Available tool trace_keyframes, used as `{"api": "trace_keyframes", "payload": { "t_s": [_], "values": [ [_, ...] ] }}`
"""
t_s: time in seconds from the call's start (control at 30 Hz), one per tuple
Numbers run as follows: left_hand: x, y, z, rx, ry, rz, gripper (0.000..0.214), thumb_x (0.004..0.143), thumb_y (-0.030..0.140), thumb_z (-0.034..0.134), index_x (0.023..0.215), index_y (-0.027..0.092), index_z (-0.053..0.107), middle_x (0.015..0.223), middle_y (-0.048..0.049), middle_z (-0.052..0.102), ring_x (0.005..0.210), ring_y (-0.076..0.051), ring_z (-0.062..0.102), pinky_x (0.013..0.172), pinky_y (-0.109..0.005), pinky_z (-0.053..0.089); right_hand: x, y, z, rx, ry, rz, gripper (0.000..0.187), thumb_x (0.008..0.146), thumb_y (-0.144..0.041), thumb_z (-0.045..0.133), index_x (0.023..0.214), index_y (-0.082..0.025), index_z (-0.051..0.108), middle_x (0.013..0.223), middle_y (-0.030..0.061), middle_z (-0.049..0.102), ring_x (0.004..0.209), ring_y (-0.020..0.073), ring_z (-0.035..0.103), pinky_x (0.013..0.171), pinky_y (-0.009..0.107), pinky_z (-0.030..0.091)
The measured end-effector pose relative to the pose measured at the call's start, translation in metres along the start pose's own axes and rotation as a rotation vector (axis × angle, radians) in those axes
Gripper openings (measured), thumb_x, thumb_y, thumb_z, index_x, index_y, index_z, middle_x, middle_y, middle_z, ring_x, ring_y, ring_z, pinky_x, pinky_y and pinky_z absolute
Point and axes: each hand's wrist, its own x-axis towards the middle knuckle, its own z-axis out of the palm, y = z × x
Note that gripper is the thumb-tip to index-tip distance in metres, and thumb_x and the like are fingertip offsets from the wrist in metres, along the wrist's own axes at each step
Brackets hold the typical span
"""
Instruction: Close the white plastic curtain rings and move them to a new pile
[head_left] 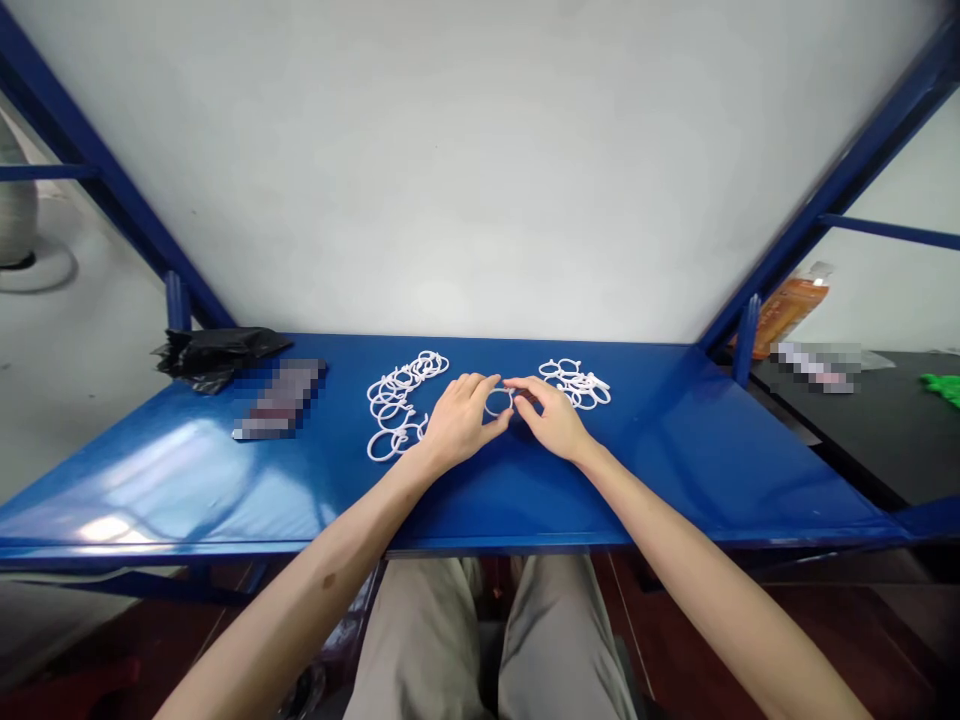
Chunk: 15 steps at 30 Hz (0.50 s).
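My left hand (459, 420) and my right hand (551, 415) meet over the middle of the blue table (675, 450), and both pinch one white plastic ring (498, 402) between their fingertips. A chain of several linked white rings (397, 400) lies just left of my left hand. A smaller heap of white rings (577, 382) lies just behind my right hand.
A crumpled black plastic bag (217, 355) and a blurred flat object (279, 400) lie at the table's left back. Blue frame posts (840, 190) rise at both sides. An orange packet (791, 310) and a black surface (877, 430) are at the right.
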Motion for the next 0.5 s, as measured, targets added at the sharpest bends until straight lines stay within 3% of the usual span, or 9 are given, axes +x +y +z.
{"api": "trace_keyframes", "payload": {
  "t_s": [0.17, 0.33, 0.5],
  "values": [
    [-0.0001, 0.0005, -0.002, -0.044, -0.021, 0.053, 0.04, 0.093, 0.03, 0.06, 0.131, 0.016, 0.054, 0.115, -0.0142, 0.067, 0.107, -0.028, 0.066, 0.096, -0.044, 0.055, 0.0006, 0.0049, -0.0045, 0.009, 0.032, 0.04, 0.022, 0.098, -0.029, 0.054, 0.113, -0.024, 0.069, 0.107, 0.0049, 0.075, 0.093, 0.0193, 0.071, 0.085, 0.037, 0.058],
    [-0.001, 0.0022, -0.0052, -0.176, -0.091, 0.029, 0.045, 0.094, 0.022, 0.055, 0.139, 0.018, 0.047, 0.127, -0.014, 0.062, 0.118, -0.025, 0.064, 0.1, -0.04, 0.055, -0.0009, 0.0017, -0.0045, -0.069, 0.029, -0.012, 0.018, 0.1, -0.029, 0.054, 0.107, -0.023, 0.069, 0.1, 0.0042, 0.074, 0.085, 0.0184, 0.069, 0.08, 0.035, 0.056],
    [-0.0022, 0.0012, -0.006, -0.279, -0.124, 0.011, 0.041, 0.095, 0.024, 0.057, 0.135, 0.021, 0.051, 0.125, -0.0114, 0.059, 0.113, -0.022, 0.065, 0.098, -0.036, 0.056, -0.0023, 0.001, -0.0042, -0.142, 0.018, -0.074, 0.017, 0.101, -0.026, 0.052, 0.106, -0.023, 0.067, 0.099, 0.0046, 0.072, 0.086, 0.0181, 0.068, 0.08, 0.034, 0.055]
  ]
}}
